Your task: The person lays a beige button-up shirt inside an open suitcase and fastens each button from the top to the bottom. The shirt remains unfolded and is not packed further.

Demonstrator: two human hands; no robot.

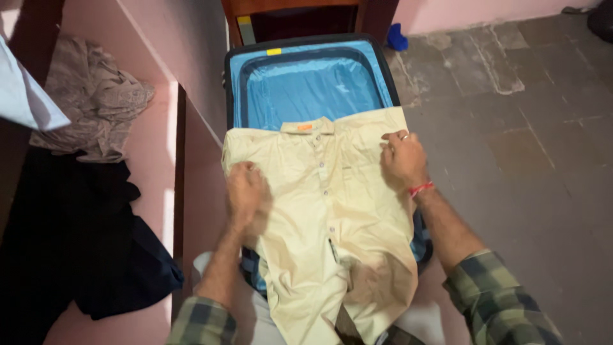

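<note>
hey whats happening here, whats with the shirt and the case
A person has a pale yellow button-up shirt spread front-up over an open suitcase with a blue lining. The left hand presses on one side of the shirt, and the right hand rests on the other side near the shoulder. A grey cloth and dark clothes lie on the pink ledge alongside.

Pale yellow buttoned shirt [325, 217], collar up top, spread flat and front-up across the open blue-lined suitcase [306, 83].
</note>
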